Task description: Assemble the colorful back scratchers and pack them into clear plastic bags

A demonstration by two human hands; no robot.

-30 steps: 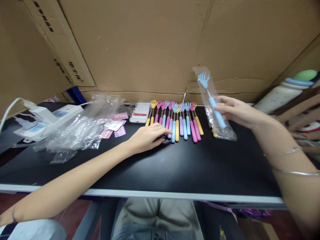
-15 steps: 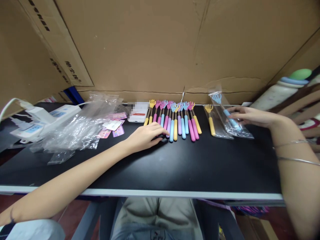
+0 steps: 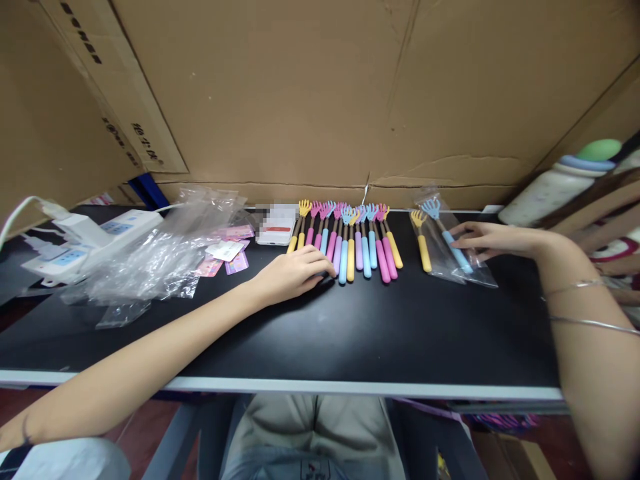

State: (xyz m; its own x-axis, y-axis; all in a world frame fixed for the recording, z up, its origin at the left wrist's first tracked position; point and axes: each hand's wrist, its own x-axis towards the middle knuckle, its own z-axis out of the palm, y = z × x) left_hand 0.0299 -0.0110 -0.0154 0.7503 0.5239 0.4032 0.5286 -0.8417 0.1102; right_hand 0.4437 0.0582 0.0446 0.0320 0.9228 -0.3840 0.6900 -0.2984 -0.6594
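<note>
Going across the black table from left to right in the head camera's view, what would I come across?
White power strip → heap of clear plastic bags → left hand → row of coloured back scratchers → bagged yellow scratcher → bagged blue scratcher → right hand.

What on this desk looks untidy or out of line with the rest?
The clear plastic bags lie crumpled in a loose heap at the left, spilling over small printed cards. By contrast, the back scratchers lie in a neat row, and two bagged ones lie flat under the right hand.
</note>
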